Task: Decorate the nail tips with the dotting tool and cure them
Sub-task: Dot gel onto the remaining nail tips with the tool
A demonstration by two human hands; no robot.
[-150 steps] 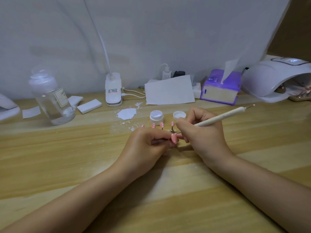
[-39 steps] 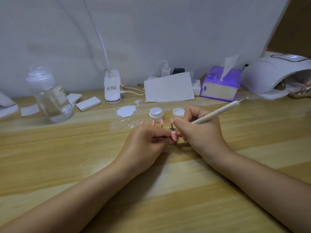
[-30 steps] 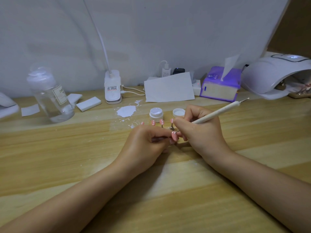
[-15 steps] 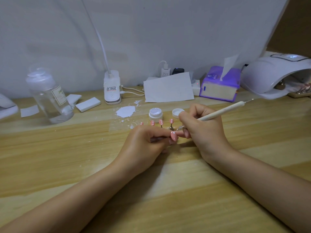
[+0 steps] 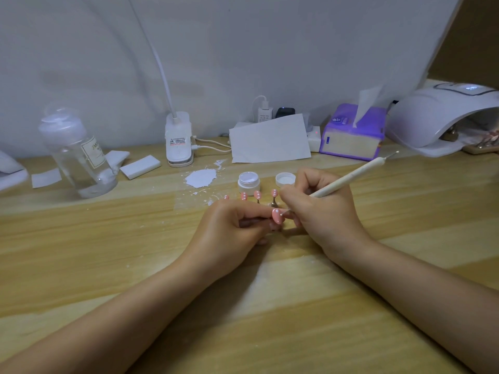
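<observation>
Two bare forearms, no sleeves, left hand (image 5: 232,233), right hand (image 5: 321,211), slim fingers (image 5: 305,176), unpainted nails

Wooden table (image 5: 81,252). Rear left: clear bottle (image 5: 77,155), upright; white block (image 5: 140,166) just right of it. Clip lamp base (image 5: 178,140) at wall, cable running right. White spill (image 5: 201,178) in front of lamp. Paper sheet (image 5: 270,139) leans mid-rear; charger (image 5: 264,110) behind it. Purple tissue box (image 5: 351,133) to the right.
</observation>
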